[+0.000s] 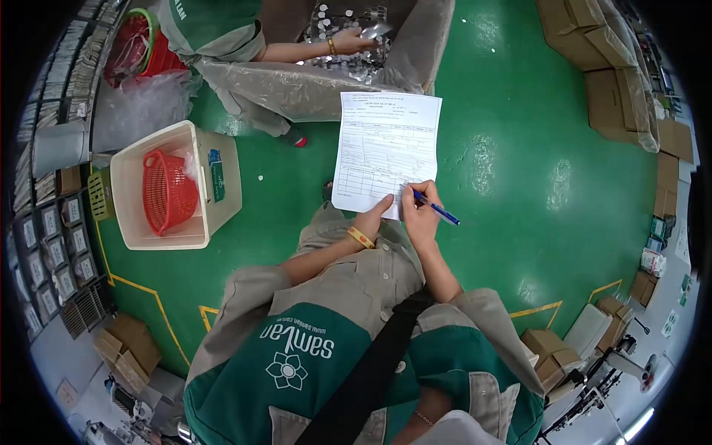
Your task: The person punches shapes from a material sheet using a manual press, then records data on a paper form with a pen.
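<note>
A printed paper form [386, 141] with tables is held out in front of my body. My left hand [373, 219] grips its lower edge, thumb on top and the fingers behind the sheet. In my right hand [421, 215], a blue pen [443, 211] is pinched, its tip side towards the lower right part of the form. The right hand rests against the paper's bottom right corner.
A co-worker's hand [352, 41] holds something shiny over a lined bin [282, 96] of silvery pieces. A white tub [222, 185] with a red basket [169, 191] stands at left. Cardboard boxes [608, 96] line the right; shelves [52, 222] line the left.
</note>
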Demonstrator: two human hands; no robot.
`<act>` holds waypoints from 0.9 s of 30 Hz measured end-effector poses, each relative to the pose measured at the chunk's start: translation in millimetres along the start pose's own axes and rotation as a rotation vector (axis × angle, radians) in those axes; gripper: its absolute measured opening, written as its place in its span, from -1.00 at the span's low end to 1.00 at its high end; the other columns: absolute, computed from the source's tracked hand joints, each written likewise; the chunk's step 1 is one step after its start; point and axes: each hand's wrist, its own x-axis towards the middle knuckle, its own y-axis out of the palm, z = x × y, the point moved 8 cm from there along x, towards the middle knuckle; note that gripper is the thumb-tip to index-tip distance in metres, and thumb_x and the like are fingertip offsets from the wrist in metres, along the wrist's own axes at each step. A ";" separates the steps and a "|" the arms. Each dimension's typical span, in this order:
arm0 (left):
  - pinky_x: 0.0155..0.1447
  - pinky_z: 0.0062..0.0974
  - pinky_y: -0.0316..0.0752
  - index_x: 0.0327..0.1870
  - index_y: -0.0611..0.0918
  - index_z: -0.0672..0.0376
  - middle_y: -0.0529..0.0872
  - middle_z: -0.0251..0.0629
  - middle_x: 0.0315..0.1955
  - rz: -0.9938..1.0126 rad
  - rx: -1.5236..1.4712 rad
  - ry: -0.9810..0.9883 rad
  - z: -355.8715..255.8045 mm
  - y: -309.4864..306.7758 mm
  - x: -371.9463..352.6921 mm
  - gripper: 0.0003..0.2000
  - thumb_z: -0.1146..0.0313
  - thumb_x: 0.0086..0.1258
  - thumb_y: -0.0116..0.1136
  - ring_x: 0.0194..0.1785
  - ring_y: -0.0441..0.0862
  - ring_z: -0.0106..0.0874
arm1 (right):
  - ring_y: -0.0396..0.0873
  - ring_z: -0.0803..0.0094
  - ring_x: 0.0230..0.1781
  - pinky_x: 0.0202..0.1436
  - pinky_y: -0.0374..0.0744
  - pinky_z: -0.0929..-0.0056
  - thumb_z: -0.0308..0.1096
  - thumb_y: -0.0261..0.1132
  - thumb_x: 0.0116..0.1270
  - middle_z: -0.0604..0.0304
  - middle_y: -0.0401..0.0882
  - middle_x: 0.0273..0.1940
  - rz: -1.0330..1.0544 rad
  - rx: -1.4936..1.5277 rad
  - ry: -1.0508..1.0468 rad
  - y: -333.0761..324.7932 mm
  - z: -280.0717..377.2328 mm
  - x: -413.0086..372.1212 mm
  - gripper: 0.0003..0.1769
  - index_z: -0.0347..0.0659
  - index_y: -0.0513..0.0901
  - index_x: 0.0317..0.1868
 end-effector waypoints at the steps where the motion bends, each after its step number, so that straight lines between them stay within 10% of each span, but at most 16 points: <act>1: -0.21 -0.57 0.46 0.00 0.57 0.21 0.63 -0.36 -0.15 -0.002 0.021 0.007 -1.0 0.1 0.1 -0.74 0.31 0.35 0.11 -0.17 0.56 -0.54 | 0.40 0.57 -0.59 -0.54 0.38 0.55 -0.45 0.24 0.18 0.20 0.46 -0.58 -0.001 -0.013 0.000 0.4 -0.3 0.6 -0.85 -0.32 0.44 -0.43; 27: -0.22 -0.57 0.46 0.06 0.54 0.17 0.60 -0.40 -0.09 0.001 0.179 -0.082 -0.7 -5.1 -2.7 -0.67 0.20 0.37 0.07 -0.13 0.53 -0.55 | 0.41 0.55 -0.59 -0.54 0.39 0.55 -0.46 0.24 0.18 0.18 0.45 -0.57 0.022 0.000 -0.023 7.2 6.1 1.8 -0.85 -0.32 0.43 -0.44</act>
